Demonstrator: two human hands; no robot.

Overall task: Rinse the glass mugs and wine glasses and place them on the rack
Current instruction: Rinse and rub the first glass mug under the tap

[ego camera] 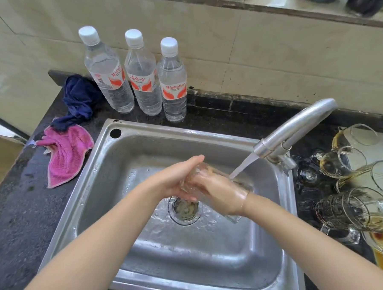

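In the head view, the person holds a clear glass mug (215,186) over the middle of the steel sink (141,146), just above the drain (186,210). The mug lies on its side, with the open end toward the right. The left hand (175,179) holds the bottom end of the mug; its fingers are curled around the glass from the left and below. The right hand (219,194) is inside the mug, seen through the wet glass wall, and how its fingers lie inside cannot be told clearly. A thin bracelet (243,202) sits on the right wrist. The faucet (297,130) reaches from the right, and its water stream (242,167) falls on the mug near the rim. Water runs across the sink floor around the drain.

On the dark counter (16,213) to the right of the sink stand several dirty glass mugs and glasses (348,190), close together, some with brown liquid traces. Behind the sink 3 water bottles (143,80) with white caps stand in a row against the tiled wall. To the left lie a pink cloth (66,153) and a dark blue cloth (79,99), touching each other.
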